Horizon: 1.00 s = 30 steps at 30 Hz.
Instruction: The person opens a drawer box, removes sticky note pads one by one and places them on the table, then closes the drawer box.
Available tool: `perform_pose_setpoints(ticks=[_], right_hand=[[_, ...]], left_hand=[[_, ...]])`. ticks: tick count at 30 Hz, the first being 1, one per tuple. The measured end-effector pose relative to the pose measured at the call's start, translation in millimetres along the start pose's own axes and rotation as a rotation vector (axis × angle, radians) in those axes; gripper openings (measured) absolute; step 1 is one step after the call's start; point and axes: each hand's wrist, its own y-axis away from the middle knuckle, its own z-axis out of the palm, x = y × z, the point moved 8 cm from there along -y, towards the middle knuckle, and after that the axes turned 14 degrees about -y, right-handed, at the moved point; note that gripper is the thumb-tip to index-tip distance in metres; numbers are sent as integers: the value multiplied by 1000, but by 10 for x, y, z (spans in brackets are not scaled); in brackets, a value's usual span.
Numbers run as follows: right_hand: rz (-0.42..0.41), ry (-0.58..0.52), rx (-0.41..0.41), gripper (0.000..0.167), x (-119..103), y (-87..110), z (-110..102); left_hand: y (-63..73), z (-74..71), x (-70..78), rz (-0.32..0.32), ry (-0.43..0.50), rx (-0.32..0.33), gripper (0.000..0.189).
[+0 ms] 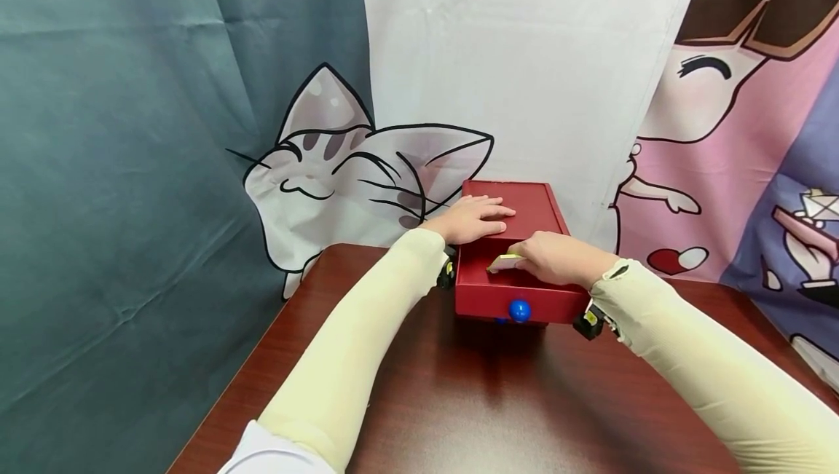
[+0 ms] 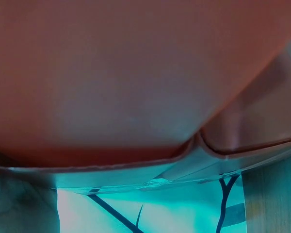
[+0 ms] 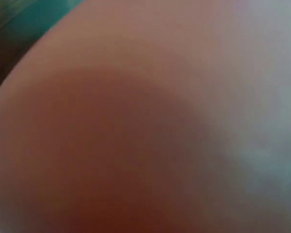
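A small red drawer box (image 1: 531,206) stands on the table with its upper drawer (image 1: 481,301) pulled out towards me. A round blue knob (image 1: 520,310) sits on the drawer's front. My left hand (image 1: 473,218) rests on the box top, fingers stretched out to the right. Over the drawer, my right hand (image 1: 557,257) pinches a small flat pale thing (image 1: 505,263) with yellow-green edges; I cannot tell its kind. That thing slants down into the drawer. Both wrist views are mostly filled by the hands themselves, so the right fingertips are hidden there.
The dark red-brown wooden table (image 1: 459,401) runs under the box and towards me. Close behind stands a cloth backdrop (image 1: 524,59) with a cartoon cat and a figure. Part of a second blue knob (image 1: 501,321) shows below the open drawer.
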Motion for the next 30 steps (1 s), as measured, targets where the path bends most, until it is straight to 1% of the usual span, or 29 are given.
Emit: perform_pose_setpoints(ticks=[3,5,6,10,15,21,25,30], right_hand=[[8,-8,1,19,-12,-8,-34],[7,-15,2,13,-25,-15,-58],[8,-18,10,9,-29,-16,-76],[5,-24,23,5,-48,-14,-130],[-8,-28,37,8,-54,13,-169],[-20,-79,57,15,-34,89,-219],[8,-131,87,16,0,163,-309],[42,-136,129,12,49,254,-449]], left_hand=[[3,-20,-13,-6,-2,4,50],[2,-26,-25,-9,-3,7,50],[0,-25,-32,-9,-3,8,50],[-4,-1,-50,-11,3,7,50],[-11,25,-44,-15,6,9,50],[-13,27,-8,-12,5,1,49],[-13,21,6,-14,6,-3,50],[-17,6,12,-11,2,-4,49]])
